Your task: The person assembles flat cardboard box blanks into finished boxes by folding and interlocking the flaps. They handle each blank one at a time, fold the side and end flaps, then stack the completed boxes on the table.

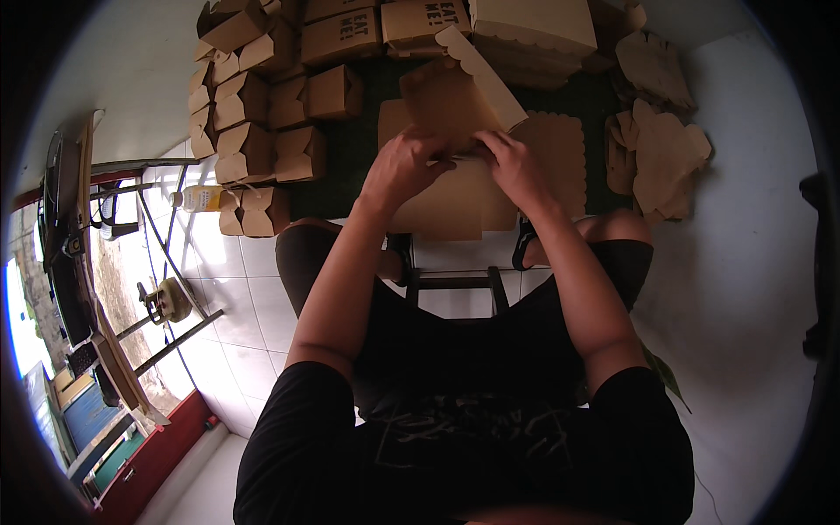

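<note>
A partly folded brown cardboard box [446, 94] stands tilted in front of me, its scalloped side flap raised toward the far right. My left hand [409, 164] grips its near edge at the left, fingers curled inward. At the right part of the same edge, my right hand [511, 164] pinches the cardboard between thumb and fingers. The fingertips are close together, and some are hidden behind the hands and the board. Under the box lie flat cardboard blanks [446, 208]; one scalloped blank [562, 162] shows beyond my right hand.
Folded small boxes [241, 101] stand in rows at the left, with larger printed boxes [341, 37] behind. A stack of flat blanks [534, 31] sits at the back. Loose cardboard pieces [661, 157] lie at the right by the wall. A bottle [201, 199] is at the left.
</note>
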`<state>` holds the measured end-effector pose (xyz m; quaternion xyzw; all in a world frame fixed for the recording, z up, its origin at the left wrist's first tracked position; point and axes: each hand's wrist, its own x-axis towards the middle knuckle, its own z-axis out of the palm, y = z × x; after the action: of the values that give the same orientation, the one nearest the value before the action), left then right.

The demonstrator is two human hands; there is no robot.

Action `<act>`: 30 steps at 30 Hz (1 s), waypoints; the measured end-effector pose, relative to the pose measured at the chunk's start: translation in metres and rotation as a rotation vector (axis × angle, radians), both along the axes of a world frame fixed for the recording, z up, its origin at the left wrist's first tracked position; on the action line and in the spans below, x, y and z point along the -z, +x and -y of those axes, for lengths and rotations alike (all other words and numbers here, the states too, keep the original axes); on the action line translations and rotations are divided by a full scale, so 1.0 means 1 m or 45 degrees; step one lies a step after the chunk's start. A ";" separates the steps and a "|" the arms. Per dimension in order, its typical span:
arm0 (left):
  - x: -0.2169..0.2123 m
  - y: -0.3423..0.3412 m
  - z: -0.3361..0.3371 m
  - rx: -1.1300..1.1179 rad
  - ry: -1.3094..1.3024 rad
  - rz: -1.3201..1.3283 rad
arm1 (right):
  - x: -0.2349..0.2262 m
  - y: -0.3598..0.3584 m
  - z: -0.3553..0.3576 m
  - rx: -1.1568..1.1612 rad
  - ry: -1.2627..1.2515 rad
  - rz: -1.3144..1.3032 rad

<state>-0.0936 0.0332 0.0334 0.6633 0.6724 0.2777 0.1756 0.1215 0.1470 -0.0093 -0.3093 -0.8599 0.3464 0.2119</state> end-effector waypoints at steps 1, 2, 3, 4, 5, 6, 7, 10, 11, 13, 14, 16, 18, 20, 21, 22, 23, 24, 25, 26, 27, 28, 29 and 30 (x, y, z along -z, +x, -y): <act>0.001 -0.001 0.000 0.009 0.009 -0.027 | -0.002 0.000 0.000 -0.009 0.008 -0.002; 0.001 -0.002 0.000 0.010 0.027 -0.030 | -0.003 0.001 -0.001 -0.010 0.014 0.008; 0.001 -0.003 0.000 0.010 0.034 -0.036 | -0.004 0.002 -0.002 -0.015 0.024 0.009; 0.002 -0.004 0.000 0.006 0.025 -0.041 | -0.004 0.003 -0.002 -0.020 0.033 0.010; 0.001 -0.006 0.000 -0.014 0.027 -0.042 | -0.004 0.003 -0.002 -0.010 0.038 0.009; 0.001 -0.009 0.000 -0.037 0.012 -0.043 | -0.004 0.003 -0.003 0.000 0.043 0.009; 0.000 -0.011 0.001 -0.067 -0.028 -0.037 | -0.004 0.002 -0.003 0.009 0.048 0.009; -0.005 -0.015 0.004 -0.133 0.018 -0.081 | -0.003 0.001 -0.006 0.023 -0.022 -0.010; -0.006 -0.015 0.005 -0.150 0.026 -0.109 | -0.003 0.001 -0.006 0.014 -0.017 -0.029; -0.008 -0.016 0.006 -0.183 0.043 -0.164 | -0.004 0.002 -0.006 0.014 -0.034 -0.053; -0.008 -0.016 0.007 -0.202 0.039 -0.207 | -0.005 0.002 -0.006 0.011 -0.040 -0.056; -0.008 -0.016 0.009 -0.240 0.030 -0.293 | -0.006 0.002 -0.006 0.006 -0.052 -0.063; -0.007 -0.017 0.009 -0.269 -0.002 -0.290 | -0.008 0.001 -0.006 0.017 -0.086 -0.096; -0.005 -0.019 0.009 -0.294 -0.038 -0.286 | -0.010 0.000 -0.007 0.029 -0.134 -0.101; -0.005 -0.020 0.009 -0.303 -0.059 -0.284 | -0.012 0.001 -0.007 0.035 -0.165 -0.089; -0.004 -0.020 0.009 -0.313 -0.079 -0.281 | -0.013 0.001 -0.008 0.042 -0.196 -0.078; -0.003 -0.021 0.010 -0.326 -0.114 -0.272 | -0.014 0.001 -0.008 0.052 -0.189 -0.084; -0.003 -0.021 0.010 -0.340 -0.148 -0.263 | -0.015 0.002 -0.008 0.061 -0.183 -0.090; -0.003 -0.021 0.010 -0.353 -0.178 -0.246 | -0.016 0.002 -0.009 0.070 -0.175 -0.096; -0.003 -0.021 0.010 -0.360 -0.213 -0.246 | -0.017 0.002 -0.010 0.057 -0.161 -0.082; -0.003 -0.022 0.010 -0.365 -0.242 -0.239 | -0.018 0.003 -0.010 0.043 -0.147 -0.068; -0.003 -0.022 0.010 -0.370 -0.272 -0.231 | -0.018 0.003 -0.011 0.030 -0.133 -0.054; -0.003 -0.021 0.009 -0.372 -0.231 -0.223 | -0.018 0.003 -0.011 0.027 -0.147 -0.065; -0.002 -0.021 0.008 -0.374 -0.191 -0.214 | -0.017 0.003 -0.011 0.024 -0.161 -0.075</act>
<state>-0.1143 0.0254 0.0357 0.5639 0.7931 0.1932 0.1253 0.1243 0.1579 0.0082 -0.3197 -0.8268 0.4070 0.2204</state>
